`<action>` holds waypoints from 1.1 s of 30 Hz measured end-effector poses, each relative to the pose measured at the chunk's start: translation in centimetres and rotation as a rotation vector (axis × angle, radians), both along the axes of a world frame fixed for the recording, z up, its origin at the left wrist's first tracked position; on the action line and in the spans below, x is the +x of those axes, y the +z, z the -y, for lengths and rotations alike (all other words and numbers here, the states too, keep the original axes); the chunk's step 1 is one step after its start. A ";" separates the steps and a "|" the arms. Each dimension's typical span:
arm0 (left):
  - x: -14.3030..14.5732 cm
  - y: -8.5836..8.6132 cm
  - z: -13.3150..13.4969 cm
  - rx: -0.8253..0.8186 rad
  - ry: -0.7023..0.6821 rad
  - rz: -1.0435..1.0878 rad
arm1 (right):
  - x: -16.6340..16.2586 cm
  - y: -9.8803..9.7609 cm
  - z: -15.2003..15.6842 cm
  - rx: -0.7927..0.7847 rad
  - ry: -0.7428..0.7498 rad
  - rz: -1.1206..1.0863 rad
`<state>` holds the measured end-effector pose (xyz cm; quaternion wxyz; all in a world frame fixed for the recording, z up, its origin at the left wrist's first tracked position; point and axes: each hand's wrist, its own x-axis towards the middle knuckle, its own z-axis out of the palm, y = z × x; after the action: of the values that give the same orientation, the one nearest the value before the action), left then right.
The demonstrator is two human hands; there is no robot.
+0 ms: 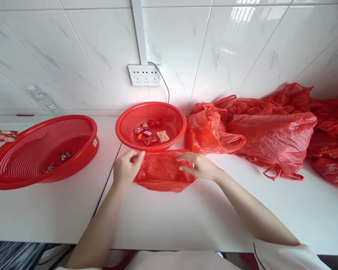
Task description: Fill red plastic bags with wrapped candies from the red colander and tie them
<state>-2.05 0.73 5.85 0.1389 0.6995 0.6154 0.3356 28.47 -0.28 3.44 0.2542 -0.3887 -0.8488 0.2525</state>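
Observation:
In front of me a red plastic bag [165,172] lies spread on the white table with its mouth open upward. My left hand [127,167] is at the bag's left edge, its fingers curled and closed on the rim. Over the bag's right side is my right hand [201,165], slightly blurred, with its fingers apart and nothing in them. Just behind the bag stands a round red basket [121,135] containing several small wrapped snack packets [163,136].
A larger red basket [81,157] at the left holds a couple of dark packets [64,155]. Filled red plastic bags [273,131] crowd the right side against the tiled wall. A power socket strip [144,75] is on the wall; a clear bottle [45,99] stands far left.

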 end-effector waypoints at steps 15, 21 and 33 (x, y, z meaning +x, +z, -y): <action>-0.6 -1.0 -6.4 -0.511 0.084 1.199 | -6.0 5.0 -4.2 0.314 -0.189 -0.148; -0.6 -1.4 -3.1 -0.320 -0.064 1.270 | -3.9 5.7 -4.2 0.282 -0.261 -0.143; -0.2 -3.7 -2.4 -0.306 -0.008 1.367 | -5.5 2.4 -5.8 0.345 -0.264 0.170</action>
<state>-2.21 3.10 2.19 0.5930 0.3066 0.4278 0.6094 23.02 5.51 5.87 0.2753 -0.4671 -0.8395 0.0343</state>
